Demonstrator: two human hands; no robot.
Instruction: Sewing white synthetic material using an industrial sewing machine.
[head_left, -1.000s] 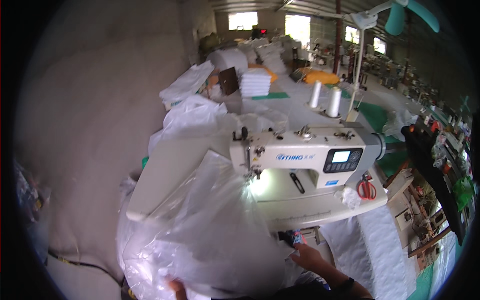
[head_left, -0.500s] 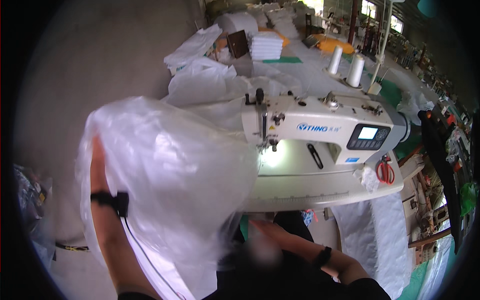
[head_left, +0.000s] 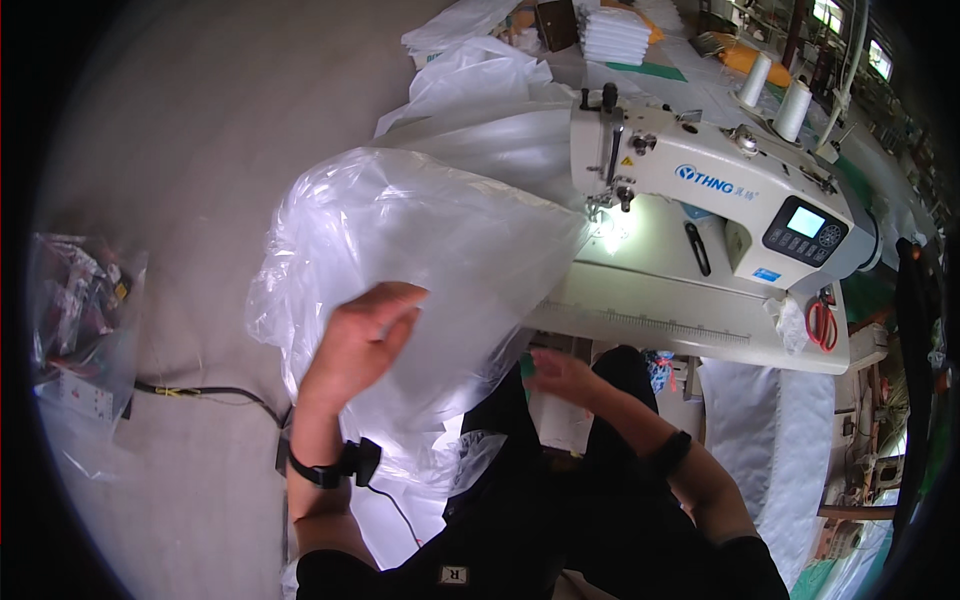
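A large, puffed-up clear plastic bag or sheet (head_left: 470,270) hangs off the left of the white sewing machine (head_left: 690,165). Its narrowed end reaches the lit needle area. My left hand (head_left: 365,340) is raised in front of the plastic with nothing in it, thumb apart and fingers bent loosely forward. Below the table's front edge, over my lap, is my right hand (head_left: 565,378). A small green patch (head_left: 527,365) shows at its fingertips; blur hides whether they grip it. The plastic's lower folds lie against my left leg.
On the machine table (head_left: 650,310) are a black snipping tool (head_left: 697,248) and red-handled scissors (head_left: 822,325). Two white thread cones (head_left: 775,95) stand behind the machine. White folded stacks (head_left: 615,35) lie further back. A bag of scraps (head_left: 85,320) is on the left; white fabric (head_left: 765,430) hangs at right.
My left hand has come out from behind the plastic to in front of it. The plastic has sagged and slimmed. The whole view has shifted, with the machine now higher and further right.
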